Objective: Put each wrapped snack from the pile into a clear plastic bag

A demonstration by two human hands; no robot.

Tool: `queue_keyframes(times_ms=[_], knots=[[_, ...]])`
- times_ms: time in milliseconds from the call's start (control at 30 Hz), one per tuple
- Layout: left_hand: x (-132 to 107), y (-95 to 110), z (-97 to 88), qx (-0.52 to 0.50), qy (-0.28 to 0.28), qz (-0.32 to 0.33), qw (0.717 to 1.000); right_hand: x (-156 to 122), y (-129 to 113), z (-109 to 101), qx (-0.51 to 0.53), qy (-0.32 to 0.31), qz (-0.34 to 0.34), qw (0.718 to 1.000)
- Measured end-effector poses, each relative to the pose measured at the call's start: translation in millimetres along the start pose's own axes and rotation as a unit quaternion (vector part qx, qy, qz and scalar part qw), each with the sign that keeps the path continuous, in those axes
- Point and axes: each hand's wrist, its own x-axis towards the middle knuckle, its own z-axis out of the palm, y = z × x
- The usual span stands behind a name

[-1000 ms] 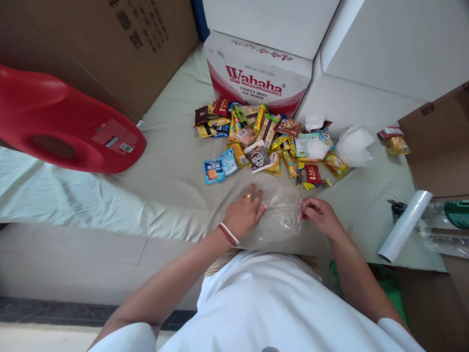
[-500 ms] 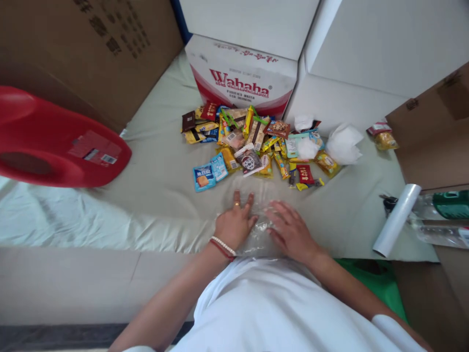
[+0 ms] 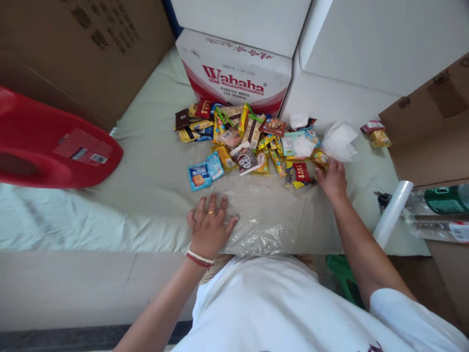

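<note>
My left hand (image 3: 208, 225) lies open, fingers spread, on the left part of a clear plastic sheet or bag (image 3: 262, 222) at the table's near side. A ring and a beaded bracelet are on it. At the right end of a snack pile, my right hand (image 3: 333, 181) has its fingers bent around the near edge of a yellow snack packet (image 3: 320, 157). Crumpled white tissue (image 3: 340, 142) lies just beyond that hand. To its left is a small red packet (image 3: 302, 172). Blue packets (image 3: 200, 176) lie beyond my left hand, and a round-print packet (image 3: 245, 159) sits mid-pile.
A Wahaba-style white and red carton (image 3: 234, 78) stands behind the snacks, beside white boxes (image 3: 351, 49). At left are a red plastic jug (image 3: 73, 146) and a brown carton (image 3: 73, 54). A plastic roll (image 3: 394, 212) and bottles (image 3: 445, 201) lie at right; a green stool (image 3: 344, 276) is below.
My right hand has moved from the plastic out to the yellow packet at the pile's right. My left hand has slid left with fingers spread, and the plastic lies flatter and wider.
</note>
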Motion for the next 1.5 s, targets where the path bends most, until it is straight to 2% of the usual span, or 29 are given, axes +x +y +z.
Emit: queue_keyframes(times_ms=[133,233,300,367,433,467,500,533,633,700,767,867,967,1033,1100,1167,1267,1367,1500], knots=[[-12.2,0.4,10.1,-0.004,-0.002,-0.001,1.000,12.5,1.6,18.1,-0.025,-0.025,0.086,0.996],[-17.0,-3.2,14.6,-0.024,-0.018,0.000,1.000,2.9,18.6,14.3,-0.009,-0.022,0.126,0.992],[-17.8,-5.8,15.2,-0.035,-0.026,0.000,0.999,-8.0,30.3,1.1,0.005,0.006,0.122,0.993],[-17.5,-7.7,14.4,-0.045,-0.034,0.002,0.998,-23.6,31.0,-19.1,0.025,0.070,0.109,0.991],[-17.0,-8.8,13.3,-0.051,-0.038,0.006,0.998,-45.1,14.1,-41.9,0.062,0.119,0.075,0.988],[-16.9,-9.1,12.9,-0.052,-0.040,0.008,0.998,-57.7,-1.1,-52.3,0.091,0.123,0.038,0.987],[-16.9,-9.4,12.7,-0.052,-0.040,0.009,0.998,-71.0,-19.9,-60.8,0.119,0.096,-0.014,0.988],[-17.1,-9.8,12.8,-0.052,-0.039,0.010,0.998,-84.1,-40.9,-66.5,0.147,0.043,-0.082,0.985],[-18.0,-12.2,14.2,-0.056,-0.027,0.009,0.998,-115.8,-102.9,-62.6,0.175,-0.116,-0.272,0.939],[-18.8,-15.2,15.4,-0.064,-0.015,0.008,0.998,-126.4,-131.6,-45.4,0.140,-0.206,-0.339,0.907],[-19.9,-18.9,16.2,-0.071,-0.006,0.007,0.997,-129.7,-145.1,-26.6,0.107,-0.271,-0.364,0.885],[-23.5,-24.8,17.9,-0.078,0.024,0.006,0.997,-128.9,-139.1,-16.5,0.126,-0.289,-0.381,0.869],[-30.9,-30.8,22.4,-0.074,0.097,0.011,0.992,-133.5,-110.6,-32.6,0.182,-0.278,-0.399,0.854],[-36.5,-35.7,26.3,-0.068,0.144,0.033,0.987,-143.1,-86.9,-46.5,0.189,-0.313,-0.429,0.826],[-39.4,-42.6,28.8,-0.071,0.150,0.082,0.983,-155.6,-65.5,-54.0,0.169,-0.355,-0.458,0.797],[-37.0,-51.9,27.5,-0.098,0.099,0.152,0.978,-166.4,-50.4,-53.5,0.158,-0.368,-0.461,0.792],[-25.5,-69.0,16.4,-0.174,-0.013,0.250,0.952,-170.3,-42.5,-46.5,0.208,-0.363,-0.431,0.799],[-16.2,-84.1,-0.2,-0.224,-0.094,0.303,0.922,-156.9,-49.6,-46.8,0.291,-0.389,-0.380,0.787],[-17.8,-90.2,-10.3,-0.208,-0.159,0.323,0.909,-125.4,-72.2,-59.6,0.344,-0.436,-0.264,0.789]])
